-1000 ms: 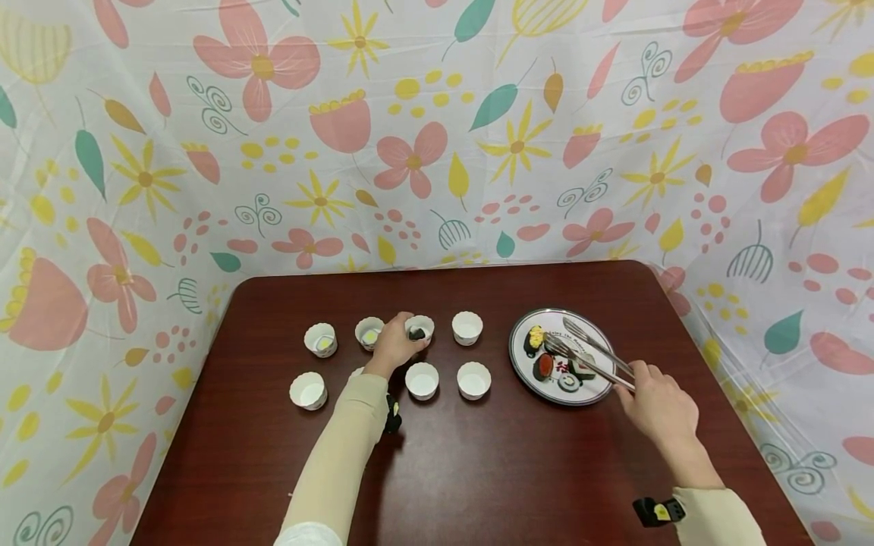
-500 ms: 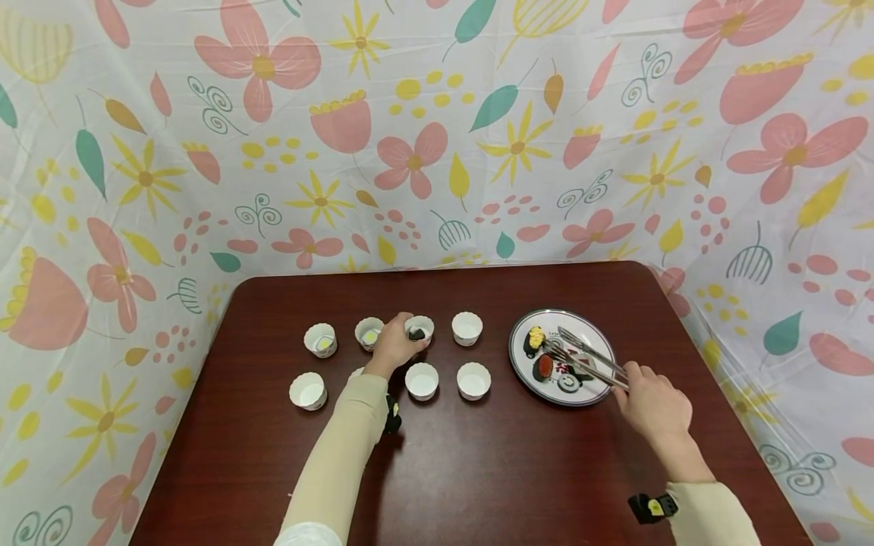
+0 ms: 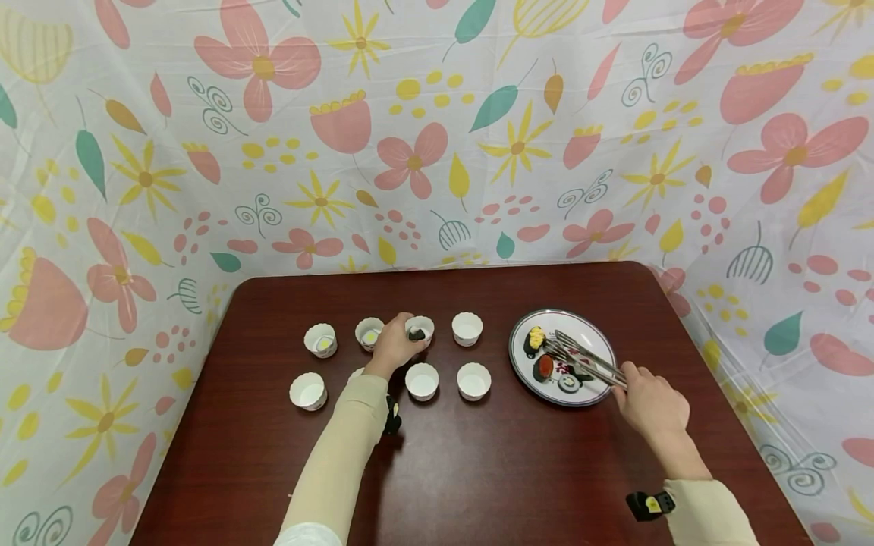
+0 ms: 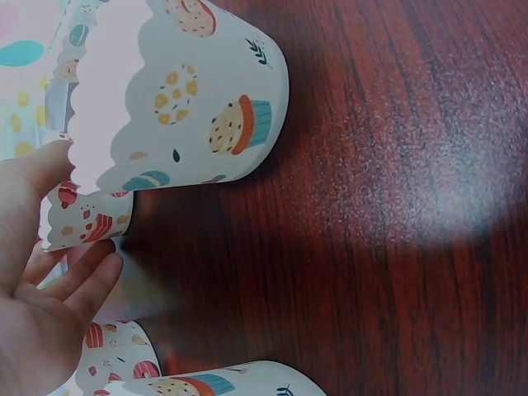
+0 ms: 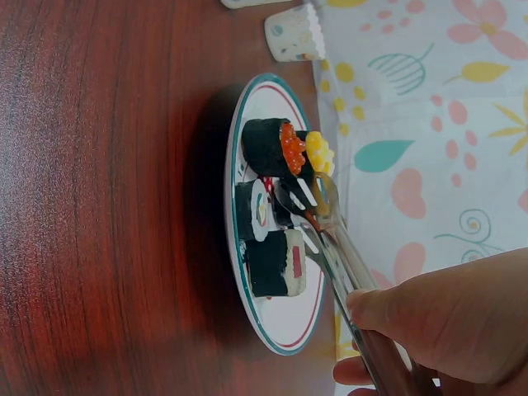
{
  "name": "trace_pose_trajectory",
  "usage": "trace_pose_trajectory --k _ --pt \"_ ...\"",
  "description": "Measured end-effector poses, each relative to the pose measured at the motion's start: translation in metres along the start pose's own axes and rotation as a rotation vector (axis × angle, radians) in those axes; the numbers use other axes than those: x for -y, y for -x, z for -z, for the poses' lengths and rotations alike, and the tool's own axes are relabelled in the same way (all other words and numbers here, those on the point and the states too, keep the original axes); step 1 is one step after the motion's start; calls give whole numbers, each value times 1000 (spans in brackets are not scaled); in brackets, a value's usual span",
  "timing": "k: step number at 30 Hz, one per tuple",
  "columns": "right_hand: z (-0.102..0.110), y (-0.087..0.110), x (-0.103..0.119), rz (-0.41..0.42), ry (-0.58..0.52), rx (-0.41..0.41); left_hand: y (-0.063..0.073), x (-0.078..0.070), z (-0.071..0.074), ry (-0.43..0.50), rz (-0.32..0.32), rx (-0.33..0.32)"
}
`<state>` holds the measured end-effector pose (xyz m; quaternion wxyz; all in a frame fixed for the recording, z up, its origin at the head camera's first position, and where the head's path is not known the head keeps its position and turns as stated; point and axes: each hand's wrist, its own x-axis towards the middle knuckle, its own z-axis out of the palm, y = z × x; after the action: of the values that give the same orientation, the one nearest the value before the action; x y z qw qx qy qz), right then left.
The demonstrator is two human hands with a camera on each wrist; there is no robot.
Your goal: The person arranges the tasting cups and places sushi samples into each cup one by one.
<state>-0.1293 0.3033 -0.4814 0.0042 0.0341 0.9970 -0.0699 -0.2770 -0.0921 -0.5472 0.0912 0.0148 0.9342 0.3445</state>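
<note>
My left hand (image 3: 397,345) holds a white scalloped paper cup (image 4: 91,219) in the back row, thumb at its rim and fingers along its side. A dark piece (image 3: 416,334) lies inside that cup. My right hand (image 3: 655,402) grips metal serving tongs (image 5: 351,272), one end slotted like a fork, the other spoon-like. The tips are over the round plate (image 3: 522,375), among the toy-like sushi. On it are a sushi with orange roe (image 5: 293,148), one with yellow topping (image 3: 536,339), a small round roll (image 5: 252,210) and a larger dark-wrapped roll (image 5: 272,264), partly behind the tongs in the head view.
More paper cups stand in two rows left of the plate, including a back-right cup (image 3: 467,329) and a front-left cup (image 3: 309,391). Two back cups (image 3: 321,340) hold pale pieces with yellow. A flower-printed cloth (image 3: 423,152) hangs behind the brown table (image 3: 519,470).
My right hand has shifted slightly left and away from me, and the tongs' two arms have drawn closer together over the plate. My left hand stays at the cup.
</note>
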Motion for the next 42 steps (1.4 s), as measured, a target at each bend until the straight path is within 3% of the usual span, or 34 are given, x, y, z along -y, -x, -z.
trace_pose_trajectory --k 13,24,31,42 --pt "-6 1 -3 -4 -2 -33 -2 3 -3 -33 -10 2" --pt "3 5 -3 8 -27 -85 2 -1 2 -19 -50 -4" --pt "11 7 -4 11 -35 -92 3 -11 13 -43 -88 16" --pt "13 7 -4 25 -56 -164 2 -34 28 -58 -201 -5"
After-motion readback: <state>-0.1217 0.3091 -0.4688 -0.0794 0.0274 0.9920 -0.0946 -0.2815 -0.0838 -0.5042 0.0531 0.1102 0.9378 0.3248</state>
